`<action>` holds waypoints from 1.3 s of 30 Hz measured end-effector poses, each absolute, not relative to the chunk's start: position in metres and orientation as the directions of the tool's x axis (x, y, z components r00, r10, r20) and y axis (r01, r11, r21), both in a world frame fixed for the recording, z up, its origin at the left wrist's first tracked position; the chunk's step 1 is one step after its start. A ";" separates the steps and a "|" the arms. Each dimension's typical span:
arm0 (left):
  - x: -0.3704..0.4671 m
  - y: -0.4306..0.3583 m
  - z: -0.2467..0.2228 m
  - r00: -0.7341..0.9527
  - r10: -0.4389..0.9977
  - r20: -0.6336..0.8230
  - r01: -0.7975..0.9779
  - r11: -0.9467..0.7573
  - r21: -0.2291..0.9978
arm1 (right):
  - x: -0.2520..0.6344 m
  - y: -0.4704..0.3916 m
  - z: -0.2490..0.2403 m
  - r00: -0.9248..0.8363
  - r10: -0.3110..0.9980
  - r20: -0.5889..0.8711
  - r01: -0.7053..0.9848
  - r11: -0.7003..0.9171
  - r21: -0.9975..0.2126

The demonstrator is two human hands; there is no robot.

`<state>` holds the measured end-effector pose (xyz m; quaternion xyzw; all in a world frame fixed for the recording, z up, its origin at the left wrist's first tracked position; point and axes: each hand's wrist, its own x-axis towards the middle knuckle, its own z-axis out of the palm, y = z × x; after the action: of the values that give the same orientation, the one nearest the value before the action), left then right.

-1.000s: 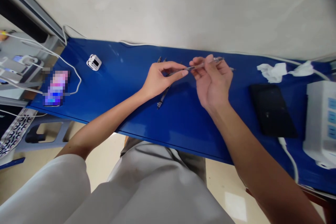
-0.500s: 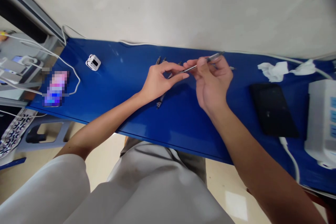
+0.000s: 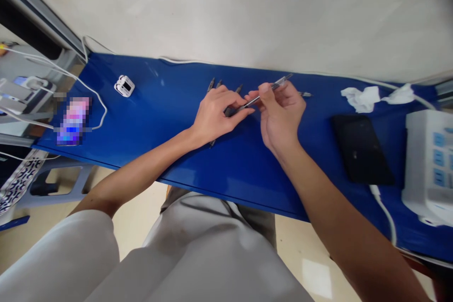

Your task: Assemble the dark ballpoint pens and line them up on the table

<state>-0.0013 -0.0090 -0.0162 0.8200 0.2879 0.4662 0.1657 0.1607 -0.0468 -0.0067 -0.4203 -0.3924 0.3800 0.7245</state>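
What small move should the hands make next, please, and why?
Perhaps hold the right hand steady and gently guide the pen with the left hand: the right hand pinches the tilted pen, and the left hand is at its lower end, so a small, slow adjustment seems easiest to control.

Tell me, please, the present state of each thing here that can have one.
Left hand: pinching the pen
Right hand: holding the same pen
Other pens: lying on the blue table, partly hidden
Phone: screen lit
Black device: dark, white cable attached
Tissues: crumpled
White gadget: on or off, unclear
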 end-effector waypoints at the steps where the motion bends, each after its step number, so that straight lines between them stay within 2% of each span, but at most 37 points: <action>1: -0.002 -0.010 -0.013 0.402 0.623 0.671 0.306 -0.782 0.543 | 0.162 -0.046 -0.005 0.383 0.898 0.219 -0.264 0.333 -0.905; 4: -0.006 -0.008 -0.002 0.364 0.638 0.678 0.256 -0.769 0.586 | 0.171 -0.043 0.003 0.306 0.947 0.096 -0.454 0.234 -0.859; 7: -0.013 0.001 0.009 0.230 0.694 0.682 0.211 -0.719 0.662 | 0.185 -0.041 0.012 0.210 0.976 -0.053 -0.615 0.090 -0.784; 11: -0.020 0.020 0.011 0.053 0.771 0.635 0.155 -0.635 0.757 | 0.202 -0.043 0.017 0.096 0.975 -0.201 -0.749 -0.063 -0.659; 15: -0.023 0.033 0.005 -0.032 0.819 0.573 0.094 -0.569 0.817 | 0.211 -0.048 0.012 0.068 0.970 -0.235 -0.844 -0.070 -0.532; 19: -0.024 0.038 -0.002 0.005 0.839 0.544 0.100 -0.541 0.835 | 0.215 -0.049 0.008 0.078 0.959 -0.274 -0.883 -0.061 -0.466; 32: -0.024 0.031 -0.005 0.167 0.790 0.590 0.255 -0.612 0.748 | 0.212 -0.047 0.007 0.149 0.979 -0.136 -0.655 -0.005 -0.755; 36: -0.027 0.032 -0.010 0.398 0.715 0.575 0.368 -0.699 0.613 | 0.214 -0.044 0.009 0.177 0.979 -0.101 -0.581 0.020 -0.814; 39: -0.028 0.030 -0.011 0.590 0.639 0.493 0.410 -0.764 0.499 | 0.210 -0.041 0.009 0.192 0.981 -0.034 -0.492 0.066 -0.868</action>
<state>-0.0282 0.0303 -0.0111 0.8755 0.2996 0.3395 0.1687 0.2102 -0.0407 0.0087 -0.3969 -0.3079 0.5561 0.6622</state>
